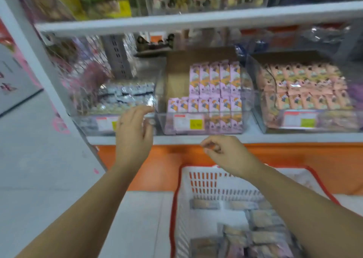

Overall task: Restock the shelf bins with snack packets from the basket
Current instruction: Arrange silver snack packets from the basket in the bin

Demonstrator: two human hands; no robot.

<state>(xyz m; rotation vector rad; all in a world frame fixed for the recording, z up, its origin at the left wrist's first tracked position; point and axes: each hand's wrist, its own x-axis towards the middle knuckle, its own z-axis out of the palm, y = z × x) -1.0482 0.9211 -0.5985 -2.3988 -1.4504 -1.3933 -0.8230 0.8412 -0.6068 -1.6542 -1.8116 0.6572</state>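
A white basket with a red rim (183,181) stands below the shelf and holds several pale snack packets (261,220). Three clear bins sit on the shelf: a left bin (92,123) of silvery packets, a middle bin (161,120) of purple packets and a right bin (263,123) of peach packets. My left hand (133,132) is raised in front of the left bin's right front corner, fingers relaxed, holding nothing. My right hand (225,153) hovers over the basket's far rim with its fingers loosely curled and nothing visible in them. The picture is motion-blurred.
An upper shelf board (196,20) overhangs the bins, with more packets above it. An orange panel (294,159) runs beneath the shelf edge. A white shelf upright (39,61) stands at the left, with grey floor (39,159) beside it.
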